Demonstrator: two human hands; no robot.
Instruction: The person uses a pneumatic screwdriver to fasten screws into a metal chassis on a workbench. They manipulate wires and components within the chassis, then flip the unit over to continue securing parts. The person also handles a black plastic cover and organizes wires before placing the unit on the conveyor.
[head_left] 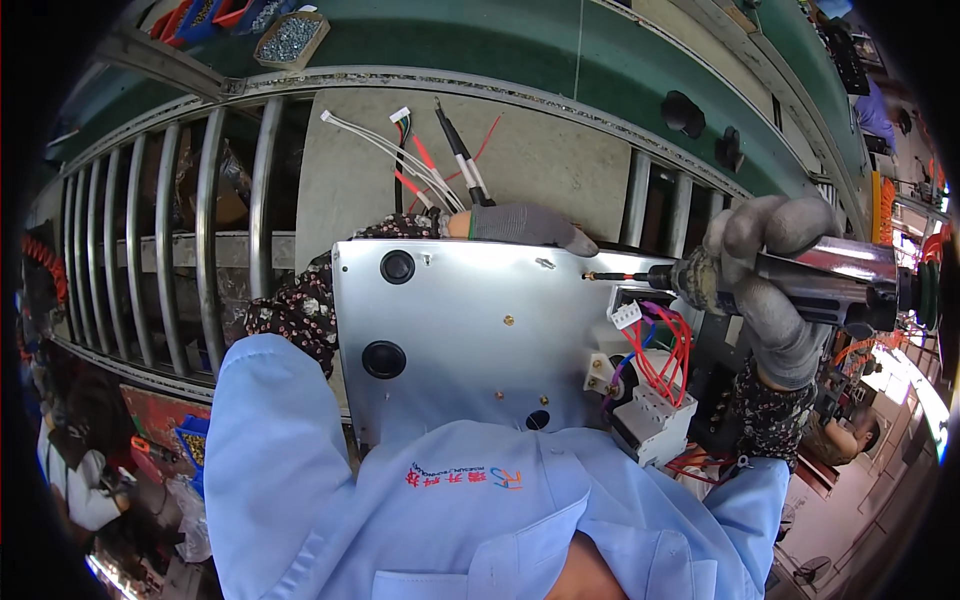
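Observation:
A bare silver sheet-metal panel (450, 320) stands in front of my chest, with black round grommets (384, 360) on its left side. My left hand (525, 222), in a grey glove, lies along the panel's far edge and grips it, its fingers partly hidden behind. My gloved right hand (782, 325) is closed around a power screwdriver (835, 278) held nearly level. Its long bit (630, 277) points left and meets a brass-coloured screw (588, 277) near the panel's upper right. Beside the panel sit a white circuit breaker (655, 425), red wires (675, 365) and a white connector (626, 316).
Cables with white plugs (402, 117) lie on a grey board (560, 150) beyond the panel. Metal rollers (210, 240) run to the left. A box of screws (291, 40) stands on the far green surface (480, 40). Other people (845, 440) are at the sides.

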